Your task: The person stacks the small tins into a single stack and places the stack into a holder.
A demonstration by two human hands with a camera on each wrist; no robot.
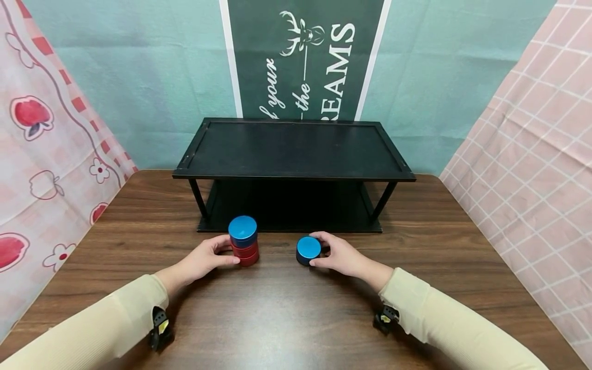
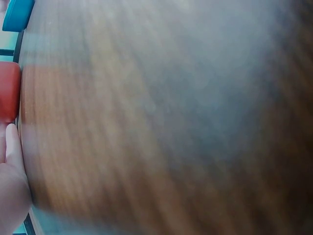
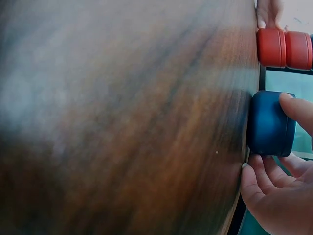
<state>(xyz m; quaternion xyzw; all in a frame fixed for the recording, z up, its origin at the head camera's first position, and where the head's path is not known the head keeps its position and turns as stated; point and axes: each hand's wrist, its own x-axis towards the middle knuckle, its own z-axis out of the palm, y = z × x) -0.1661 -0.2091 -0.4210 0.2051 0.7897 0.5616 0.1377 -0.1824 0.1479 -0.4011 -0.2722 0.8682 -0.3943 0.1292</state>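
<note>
On the brown table stands a stack of round tins: two red tins point(image 1: 245, 253) with a blue tin point(image 1: 242, 230) on top. My left hand point(image 1: 214, 255) holds this stack from its left side, thumb in front at the lower red tin and fingers behind. A separate blue tin point(image 1: 308, 250) sits on the table to the right of the stack. Around its right side my right hand point(image 1: 339, 255) is curled, thumb at the front and fingers at the back. The right wrist view shows this blue tin point(image 3: 270, 123) upright against the tabletop, beside the red tins point(image 3: 285, 48).
Behind the tins stands a black two-level rack point(image 1: 296, 149), its lower shelf point(image 1: 291, 205) close to them. A teal cloth with a dark green printed panel hangs at the back. Patterned pink cloths point(image 1: 532, 128) flank the table point(image 1: 277, 318).
</note>
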